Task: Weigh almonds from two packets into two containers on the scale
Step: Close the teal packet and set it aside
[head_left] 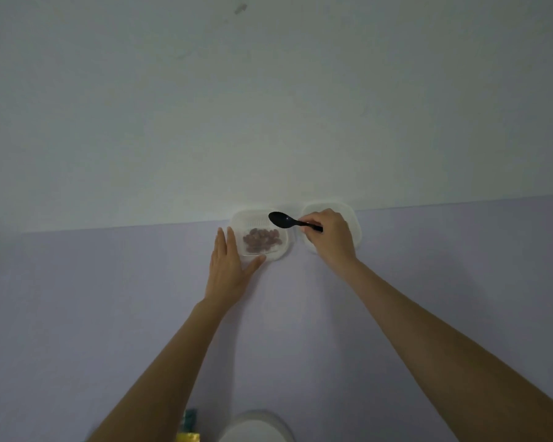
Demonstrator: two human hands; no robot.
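- Beneath my hands: lilac table (109, 298), pale wall (268, 106) beyond.
- My left hand (227, 269) lies flat against the container (237, 223) of almonds (262, 240); my right hand (329, 237) grips a black spoon (284, 220) above it.
- Behind my right hand, a second container (326, 207) sits half hidden.

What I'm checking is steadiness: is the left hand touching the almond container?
Touching. Head view: left hand cups the almond container, fingers on left side, thumb on near edge.

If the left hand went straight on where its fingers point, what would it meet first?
Probably the pale wall behind the lilac table; the left hand lies along the left side of the clear plastic container of almonds and would pass beside it; depth is unclear.
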